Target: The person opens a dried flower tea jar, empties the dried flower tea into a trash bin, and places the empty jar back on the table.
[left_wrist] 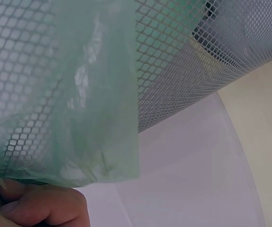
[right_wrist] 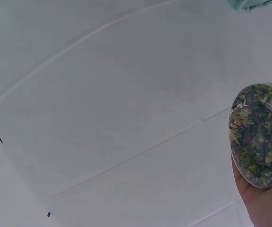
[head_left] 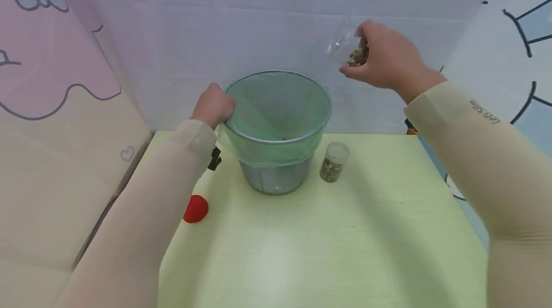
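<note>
Mesh bin (head_left: pixel 276 179), round, grey; thin green plastic liner (head_left: pixel 280 154) folded over rim. Left hand (head_left: pixel 213 106) clamped on lined rim, bin's left side. Right hand (head_left: pixel 390 56), above and right of bin, grips tilted clear jar (head_left: pixel 339 45), dry flaky bits (head_left: pixel 357 58) inside. Second jar (head_left: pixel 335 162), part-filled likewise, right of bin.

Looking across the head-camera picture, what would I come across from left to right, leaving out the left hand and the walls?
Red round object → mesh bin lined with a green bag → standing jar → right hand, which grips a tilted jar.
</note>
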A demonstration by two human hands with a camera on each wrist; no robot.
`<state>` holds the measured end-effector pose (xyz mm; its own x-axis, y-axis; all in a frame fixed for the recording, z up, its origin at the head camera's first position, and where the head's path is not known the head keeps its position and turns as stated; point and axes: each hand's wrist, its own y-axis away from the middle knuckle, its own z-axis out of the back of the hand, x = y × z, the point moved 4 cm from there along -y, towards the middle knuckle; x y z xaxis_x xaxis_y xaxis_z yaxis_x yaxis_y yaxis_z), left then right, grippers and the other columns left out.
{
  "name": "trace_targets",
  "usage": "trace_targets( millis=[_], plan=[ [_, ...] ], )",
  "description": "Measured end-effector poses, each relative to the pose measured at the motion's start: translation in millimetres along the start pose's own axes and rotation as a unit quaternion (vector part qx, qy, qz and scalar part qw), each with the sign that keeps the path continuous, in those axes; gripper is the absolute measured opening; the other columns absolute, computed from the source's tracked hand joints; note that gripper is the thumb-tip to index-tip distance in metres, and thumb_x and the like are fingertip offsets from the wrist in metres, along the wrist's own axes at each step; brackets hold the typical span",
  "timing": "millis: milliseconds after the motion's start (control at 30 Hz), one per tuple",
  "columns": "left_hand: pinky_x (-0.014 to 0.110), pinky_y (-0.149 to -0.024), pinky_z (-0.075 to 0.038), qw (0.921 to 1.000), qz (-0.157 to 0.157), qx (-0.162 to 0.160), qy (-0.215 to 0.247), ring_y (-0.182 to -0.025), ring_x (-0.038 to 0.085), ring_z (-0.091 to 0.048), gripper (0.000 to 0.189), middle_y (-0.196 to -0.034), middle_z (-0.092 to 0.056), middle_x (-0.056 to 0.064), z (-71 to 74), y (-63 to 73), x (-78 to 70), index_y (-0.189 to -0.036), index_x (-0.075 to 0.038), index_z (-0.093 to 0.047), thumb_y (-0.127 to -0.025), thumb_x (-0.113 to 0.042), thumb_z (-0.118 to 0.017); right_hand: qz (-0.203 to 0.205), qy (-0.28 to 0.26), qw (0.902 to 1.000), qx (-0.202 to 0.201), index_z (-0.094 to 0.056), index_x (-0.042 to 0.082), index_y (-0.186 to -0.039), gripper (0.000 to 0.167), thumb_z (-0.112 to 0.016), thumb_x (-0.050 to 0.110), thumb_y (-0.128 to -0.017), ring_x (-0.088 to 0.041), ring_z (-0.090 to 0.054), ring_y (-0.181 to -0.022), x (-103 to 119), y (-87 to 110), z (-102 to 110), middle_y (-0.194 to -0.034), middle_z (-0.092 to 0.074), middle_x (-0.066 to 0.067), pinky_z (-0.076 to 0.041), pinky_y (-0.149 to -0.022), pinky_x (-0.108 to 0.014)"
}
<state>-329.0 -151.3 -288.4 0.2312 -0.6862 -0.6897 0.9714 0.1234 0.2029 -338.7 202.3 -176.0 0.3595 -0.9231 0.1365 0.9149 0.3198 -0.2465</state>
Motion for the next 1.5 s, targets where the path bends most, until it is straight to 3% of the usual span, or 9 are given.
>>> trace_targets(
  millis=[400,567,767,967,1333,1500],
  plan=[
    [0.039,-0.081,-0.054,1.0,0.001,-0.006,-0.001,-0.092,0.029,-0.059,0.064,-0.121,-0.049,0.02,-1.1,-2.9,3.4,-0.16,0.005,-0.012,-0.103,-0.012,-0.036,0.014,0.022,0.9995,-0.016,-0.041,-0.004,-0.145,0.083,-0.07,0.052,-0.091,-0.041,-0.056,-0.103,13,-2.8,27,-0.124,-0.054,-0.025,-0.051,-0.093,-0.061],
    [0.042,-0.091,-0.049,0.9998,-0.01,-0.011,-0.012,-0.096,0.03,-0.055,0.063,-0.124,-0.049,0.021,-1.7,-3.0,3.5,-0.158,0.007,-0.014,-0.102,-0.013,-0.034,0.048,0.071,0.9962,-0.011,-0.042,-0.005,-0.146,0.081,-0.071,0.048,-0.092,-0.04,-0.054,-0.105,20,-4.2,26,-0.125,-0.054,-0.024,-0.049,-0.094,-0.061],
    [0.042,-0.09,-0.05,0.9998,-0.014,-0.01,-0.01,-0.094,0.03,-0.057,0.066,-0.127,-0.048,0.022,-2.9,-3.4,2.1,-0.16,0.005,-0.009,-0.102,-0.014,-0.033,0.116,0.134,0.984,-0.018,-0.046,-0.005,-0.141,0.072,-0.075,0.038,-0.091,-0.041,-0.055,-0.104,32,-4.8,20,-0.129,-0.055,-0.025,-0.049,-0.091,-0.06],
    [0.044,-0.094,-0.047,0.9998,-0.014,-0.009,-0.015,-0.097,0.031,-0.054,0.066,-0.129,-0.047,0.022,-3.0,-4.1,2.4,-0.161,0.005,-0.008,-0.102,-0.014,-0.033,0.178,0.177,0.9676,-0.024,-0.049,-0.005,-0.132,0.064,-0.079,0.028,-0.087,-0.04,-0.057,-0.098,42,-5.8,17,-0.117,-0.056,-0.023,-0.051,-0.09,-0.059],
    [0.045,-0.099,-0.045,0.9998,-0.011,-0.009,-0.013,-0.099,0.031,-0.053,0.067,-0.132,-0.047,0.022,-0.7,-4.1,3.3,-0.161,0.005,-0.008,-0.102,-0.015,-0.034,0.186,0.212,0.9588,-0.034,-0.047,-0.007,-0.131,0.066,-0.082,0.027,-0.085,-0.043,-0.056,-0.101,46,-11.5,23,-0.117,-0.055,-0.025,-0.05,-0.094,-0.059],
    [0.045,-0.099,-0.045,0.9999,-0.003,-0.006,-0.012,-0.1,0.031,-0.053,0.07,-0.135,-0.046,0.022,0.4,-4.9,5.2,-0.162,0.003,-0.003,-0.102,-0.014,-0.034,0.223,0.242,0.9439,-0.032,-0.048,-0.008,-0.126,0.064,-0.082,0.027,-0.084,-0.043,-0.058,-0.101,51,-12.3,15,-0.113,-0.057,-0.025,-0.049,-0.094,-0.058]
  ],
)
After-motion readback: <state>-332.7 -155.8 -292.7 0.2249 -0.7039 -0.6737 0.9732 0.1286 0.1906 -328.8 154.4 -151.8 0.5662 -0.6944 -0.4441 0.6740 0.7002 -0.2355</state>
